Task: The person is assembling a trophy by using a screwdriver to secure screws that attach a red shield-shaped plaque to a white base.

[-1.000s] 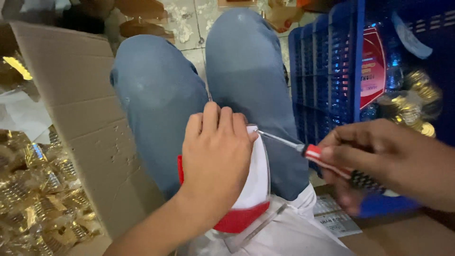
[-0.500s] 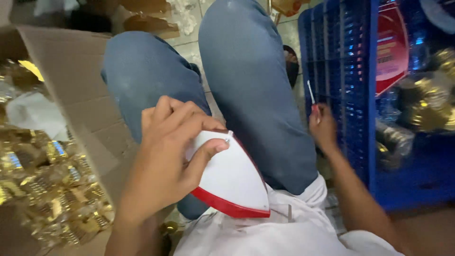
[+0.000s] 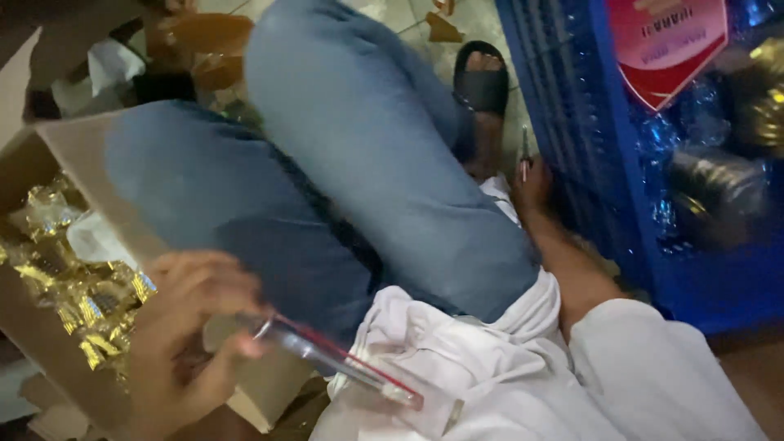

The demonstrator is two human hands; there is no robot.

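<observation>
My left hand (image 3: 192,327) grips a flat white and red iron-shaped cover (image 3: 339,359), seen edge-on and blurred, low over my lap and next to the cardboard box. My right hand (image 3: 532,192) is down beside my right thigh, close to the blue crate, closed around a screwdriver (image 3: 523,155) whose thin shaft points up. My legs in blue jeans (image 3: 367,163) fill the middle of the view, with a white shirt (image 3: 457,367) bunched below.
An open cardboard box (image 3: 65,245) at the left holds several gold foil-wrapped parts (image 3: 82,294). A blue plastic crate (image 3: 653,204) stands at the right with a red and white piece (image 3: 665,49) and dark wrapped items inside. My foot in a black sandal (image 3: 483,90) rests on the tiled floor.
My left hand has carried the white and red cover down and left toward the box, turning it edge-on. The right hand stays low beside the crate with the screwdriver.
</observation>
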